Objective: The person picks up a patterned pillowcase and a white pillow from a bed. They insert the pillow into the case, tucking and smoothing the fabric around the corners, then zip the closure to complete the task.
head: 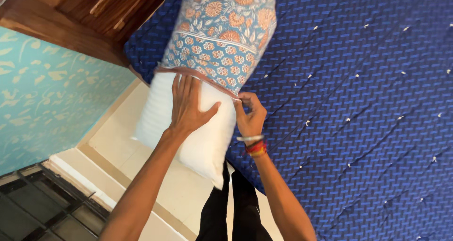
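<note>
My left hand (188, 106) lies flat and open on the plain white, softly ribbed pillow insert (188, 132), fingers spread and pointing up toward the cover's mouth, thumb splayed to the right. It grasps nothing, only presses on the plump fabric. My right hand (250, 116) sits just to the right of it, its grip pinched shut on the hemmed edge of the blue cotton pillow cover printed with orange and white flowers (222, 33). The cover rises beyond both hands, puffed and rounded where the insert already fills it. The uncovered part of the insert hangs below my left palm, a soft rectangle with one corner pointing down. On my right wrist sit a thin silver bangle and red and yellow thread bands (254, 145). Under and to the right of my right grip spreads the dark blue quilted bedspread with a woven zigzag pattern and small white knots (358, 104).
</note>
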